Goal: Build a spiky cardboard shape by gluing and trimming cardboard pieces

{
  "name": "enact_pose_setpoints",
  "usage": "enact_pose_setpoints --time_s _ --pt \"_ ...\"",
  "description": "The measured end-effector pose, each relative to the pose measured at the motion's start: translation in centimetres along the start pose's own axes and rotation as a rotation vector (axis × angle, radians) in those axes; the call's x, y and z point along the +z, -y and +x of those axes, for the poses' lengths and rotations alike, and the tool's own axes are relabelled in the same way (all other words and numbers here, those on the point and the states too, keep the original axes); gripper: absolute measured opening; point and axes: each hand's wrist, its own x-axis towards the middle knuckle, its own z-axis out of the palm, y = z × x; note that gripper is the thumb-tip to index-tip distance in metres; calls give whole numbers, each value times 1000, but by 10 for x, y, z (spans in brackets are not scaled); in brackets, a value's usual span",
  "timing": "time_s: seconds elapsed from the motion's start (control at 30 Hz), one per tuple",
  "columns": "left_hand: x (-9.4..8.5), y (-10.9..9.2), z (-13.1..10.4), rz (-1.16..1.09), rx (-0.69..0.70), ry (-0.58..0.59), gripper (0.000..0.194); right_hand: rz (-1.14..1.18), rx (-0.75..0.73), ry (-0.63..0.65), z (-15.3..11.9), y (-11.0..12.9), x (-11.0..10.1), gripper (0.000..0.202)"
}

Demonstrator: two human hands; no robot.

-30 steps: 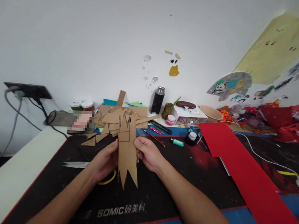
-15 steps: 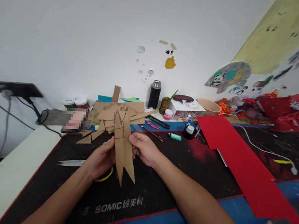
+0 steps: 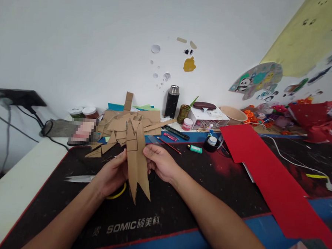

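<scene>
A long piece of brown cardboard (image 3: 137, 160) is held upright above the black desk mat. Both its ends are cut into points, a lengthwise crease runs down it, and dark lines are drawn on its left half. My left hand (image 3: 114, 174) grips the left edge, thumb in front. On the right edge, my right hand (image 3: 160, 162) pinches it between thumb and fingers; some fingertips are hidden behind. Under my left forearm lie scissors (image 3: 81, 178), blades pointing left, with a yellow handle partly covered by my hand.
Behind the hands is a pile of cardboard scraps (image 3: 116, 123). A black thermos (image 3: 172, 102), a red pencil (image 3: 169, 145), a green lighter (image 3: 194, 148) and a black jar (image 3: 211, 143) stand or lie beyond. Red card (image 3: 266, 178) covers the mat's right side; a white cable (image 3: 294, 163) trails there.
The view has shifted slightly. Both hands keep their hold on the cardboard, which stays in nearly the same pose.
</scene>
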Motion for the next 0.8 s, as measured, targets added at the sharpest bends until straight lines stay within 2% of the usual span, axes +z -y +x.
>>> enact_pose_setpoints --time_s 0.23,0.8 --pt "-9 2 2 -53 2 -19 33 11 -1 -2 0 1 -1 54" --pt "1 1 -1 -69 77 19 48 67 -7 -157 8 -5 -19 50"
